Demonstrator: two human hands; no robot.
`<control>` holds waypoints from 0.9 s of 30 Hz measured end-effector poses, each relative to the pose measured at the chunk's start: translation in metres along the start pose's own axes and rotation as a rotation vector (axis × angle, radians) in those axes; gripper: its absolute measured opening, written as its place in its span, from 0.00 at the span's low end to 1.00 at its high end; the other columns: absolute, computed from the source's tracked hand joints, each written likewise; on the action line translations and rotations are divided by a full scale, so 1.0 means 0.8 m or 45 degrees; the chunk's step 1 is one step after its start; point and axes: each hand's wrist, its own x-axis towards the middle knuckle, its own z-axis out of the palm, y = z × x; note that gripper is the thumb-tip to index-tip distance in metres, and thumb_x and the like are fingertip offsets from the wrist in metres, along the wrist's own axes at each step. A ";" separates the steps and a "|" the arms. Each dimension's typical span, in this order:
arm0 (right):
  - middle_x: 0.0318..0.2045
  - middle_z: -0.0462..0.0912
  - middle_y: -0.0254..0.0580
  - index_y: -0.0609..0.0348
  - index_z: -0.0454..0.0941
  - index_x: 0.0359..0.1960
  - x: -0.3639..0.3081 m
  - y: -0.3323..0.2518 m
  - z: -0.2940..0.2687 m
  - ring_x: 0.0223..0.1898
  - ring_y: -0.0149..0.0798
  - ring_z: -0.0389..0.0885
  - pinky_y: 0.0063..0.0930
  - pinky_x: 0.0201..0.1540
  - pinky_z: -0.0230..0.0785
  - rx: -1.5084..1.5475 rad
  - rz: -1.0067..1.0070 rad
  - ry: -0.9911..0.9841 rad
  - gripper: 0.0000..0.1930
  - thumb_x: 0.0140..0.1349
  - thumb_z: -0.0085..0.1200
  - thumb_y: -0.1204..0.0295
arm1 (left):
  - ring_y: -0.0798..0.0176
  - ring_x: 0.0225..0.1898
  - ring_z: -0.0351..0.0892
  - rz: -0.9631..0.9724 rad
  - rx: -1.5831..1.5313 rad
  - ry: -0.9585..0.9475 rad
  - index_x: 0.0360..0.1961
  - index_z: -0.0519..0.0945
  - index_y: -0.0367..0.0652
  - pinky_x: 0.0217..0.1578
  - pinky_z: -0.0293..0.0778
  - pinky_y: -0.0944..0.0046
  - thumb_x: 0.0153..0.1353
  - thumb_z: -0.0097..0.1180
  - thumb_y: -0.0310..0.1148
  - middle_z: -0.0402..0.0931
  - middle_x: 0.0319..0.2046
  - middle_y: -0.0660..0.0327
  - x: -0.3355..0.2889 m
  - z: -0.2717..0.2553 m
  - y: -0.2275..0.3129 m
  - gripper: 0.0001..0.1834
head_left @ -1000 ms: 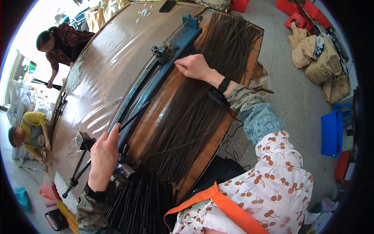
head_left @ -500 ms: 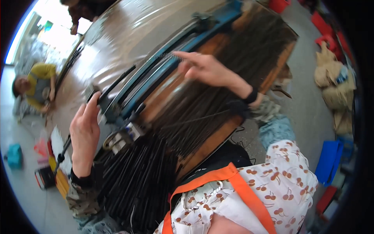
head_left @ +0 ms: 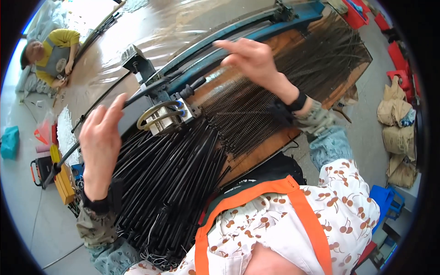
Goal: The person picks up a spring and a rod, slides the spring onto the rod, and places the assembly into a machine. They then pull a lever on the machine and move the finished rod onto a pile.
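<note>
Right hand [head_left: 254,63] now loosely unfurled

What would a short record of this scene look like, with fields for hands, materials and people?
left hand: at a black rod; grip unclear
right hand: over the blue rail; nothing visibly held
springs: dark, spread on the board
rod bundle: black, left of the springs
co-worker: upper left, yellow sleeves

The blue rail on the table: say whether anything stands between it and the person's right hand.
Nothing visible does: the right hand overlaps the blue rail in this view, though contact cannot be told. The dark coiled springs lie on the rail's near side, out of that path.
</note>
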 end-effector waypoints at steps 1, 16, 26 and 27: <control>0.19 0.74 0.31 0.52 0.81 0.58 -0.002 0.005 0.008 0.20 0.28 0.70 0.24 0.23 0.66 -0.062 -0.036 -0.032 0.21 0.63 0.63 0.68 | 0.54 0.30 0.75 -0.065 -0.041 -0.019 0.56 0.80 0.49 0.33 0.72 0.54 0.57 0.56 0.19 0.71 0.27 0.57 -0.008 0.003 -0.015 0.25; 0.28 0.82 0.33 0.63 0.81 0.42 0.099 -0.039 0.117 0.30 0.23 0.77 0.20 0.35 0.73 0.528 0.491 -0.577 0.09 0.72 0.53 0.70 | 0.51 0.28 0.71 -0.372 0.178 0.436 0.43 0.77 0.36 0.31 0.70 0.60 0.71 0.55 0.31 0.74 0.29 0.48 -0.089 -0.085 -0.126 0.09; 0.28 0.85 0.33 0.59 0.85 0.38 0.156 -0.071 0.214 0.29 0.22 0.80 0.20 0.34 0.72 0.677 0.121 -0.597 0.08 0.66 0.61 0.67 | 0.43 0.38 0.83 -0.761 -0.015 0.216 0.46 0.81 0.31 0.41 0.77 0.56 0.68 0.58 0.29 0.82 0.38 0.42 -0.202 -0.080 -0.137 0.12; 0.28 0.85 0.33 0.60 0.84 0.39 0.160 -0.073 0.218 0.30 0.22 0.80 0.20 0.34 0.72 0.702 0.173 -0.667 0.08 0.67 0.60 0.67 | 0.43 0.39 0.83 -0.771 -0.017 0.202 0.46 0.81 0.31 0.41 0.77 0.56 0.68 0.58 0.29 0.82 0.39 0.42 -0.204 -0.076 -0.136 0.12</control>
